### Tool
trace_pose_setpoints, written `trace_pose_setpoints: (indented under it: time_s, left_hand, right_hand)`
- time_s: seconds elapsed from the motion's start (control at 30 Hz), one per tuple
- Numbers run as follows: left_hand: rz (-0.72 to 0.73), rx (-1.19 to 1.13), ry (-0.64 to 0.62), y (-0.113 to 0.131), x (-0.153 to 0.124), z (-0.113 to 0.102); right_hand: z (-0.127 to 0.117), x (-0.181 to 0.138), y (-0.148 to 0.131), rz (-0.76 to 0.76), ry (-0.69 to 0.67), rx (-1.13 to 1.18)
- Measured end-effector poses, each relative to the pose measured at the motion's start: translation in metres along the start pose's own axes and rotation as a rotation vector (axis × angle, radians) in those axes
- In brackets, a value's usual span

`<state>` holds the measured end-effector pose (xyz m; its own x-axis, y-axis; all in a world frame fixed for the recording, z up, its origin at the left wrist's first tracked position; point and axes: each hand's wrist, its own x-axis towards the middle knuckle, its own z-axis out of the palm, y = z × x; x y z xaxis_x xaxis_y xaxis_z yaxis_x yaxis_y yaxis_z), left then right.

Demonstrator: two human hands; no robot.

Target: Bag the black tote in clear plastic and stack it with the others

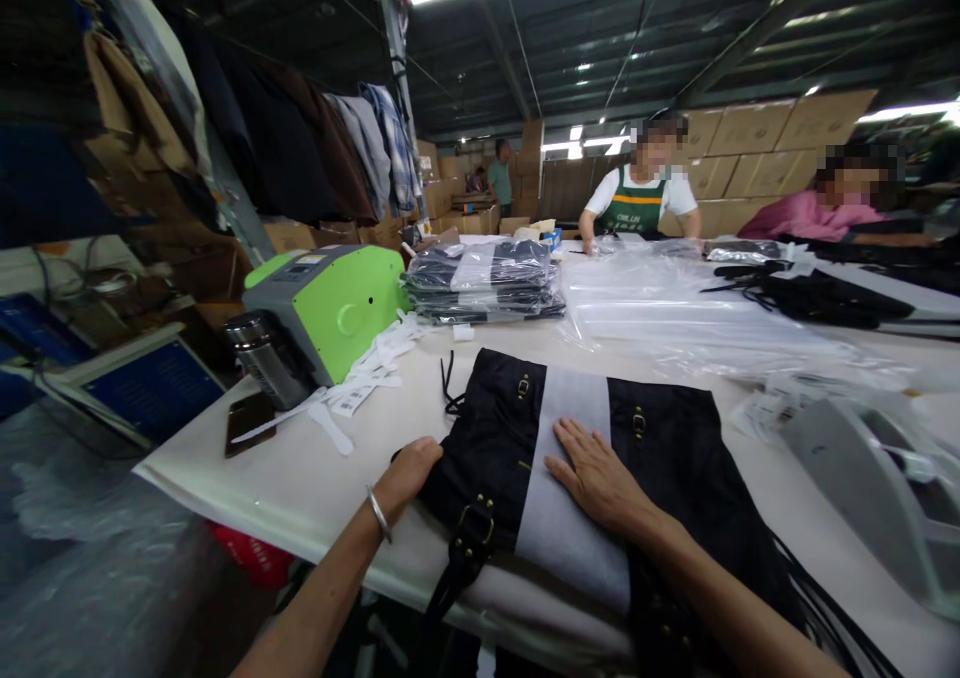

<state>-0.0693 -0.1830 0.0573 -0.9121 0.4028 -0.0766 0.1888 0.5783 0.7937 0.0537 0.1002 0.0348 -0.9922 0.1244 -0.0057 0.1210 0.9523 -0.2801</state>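
Observation:
A black garment [675, 458] with buckled straps lies folded on the white table [300, 478] in front of me, with a grey-white paper band [566, 408] running down its middle. My right hand [596, 473] lies flat and open on the band and the garment. My left hand [412, 470], with a bracelet on the wrist, curls its fingers round the garment's left edge.
A green and grey machine [330, 303] stands at the left with a steel flask [259, 358], a phone [249, 420] and white paper tags [367, 368]. A stack of bagged garments [484, 280] and clear plastic bags [675, 318] lie farther back. Two people work across the table.

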Motion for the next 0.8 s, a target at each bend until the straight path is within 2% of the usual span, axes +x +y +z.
trace_pose_setpoints:
  time_s: [0.07, 0.17, 0.27, 0.33, 0.4, 0.47, 0.53, 0.6, 0.7, 0.8]
  left_hand:
    - [-0.005, 0.053, -0.004, 0.006, 0.004, -0.006]
    - [0.011, 0.227, 0.016, 0.029, 0.014, -0.007]
    - [-0.014, 0.402, 0.014, 0.047, 0.030, 0.003]
    - [-0.015, 0.417, -0.004, 0.047, 0.039, 0.011]
    - [0.040, 0.285, -0.015, 0.041, 0.044, 0.016]
    - [0.082, 0.050, -0.022, 0.034, 0.046, 0.017]
    - [0.032, -0.215, -0.049, 0.029, 0.046, 0.016]
    - [-0.072, -0.380, -0.123, 0.028, 0.047, 0.014]
    - [-0.126, -0.453, -0.218, 0.033, 0.050, 0.012]
    - [-0.089, -0.399, -0.193, 0.040, 0.054, 0.010]
  right_hand:
    - [0.001, 0.000, 0.001, -0.006, 0.004, 0.012]
    - [0.003, 0.000, 0.001, -0.013, 0.024, 0.017]
    - [0.004, 0.000, 0.002, -0.016, 0.046, 0.026]
    - [0.004, 0.000, 0.003, -0.019, 0.048, 0.032]
    - [0.005, 0.000, 0.003, -0.023, 0.047, 0.037]
    - [0.005, 0.000, 0.004, -0.026, 0.048, 0.042]
    - [0.005, 0.000, 0.004, -0.029, 0.050, 0.040]
    - [0.005, 0.000, 0.005, -0.030, 0.051, 0.031]
    - [0.005, 0.000, 0.005, -0.029, 0.049, 0.020]
    - [0.005, 0.000, 0.004, -0.030, 0.051, 0.019]
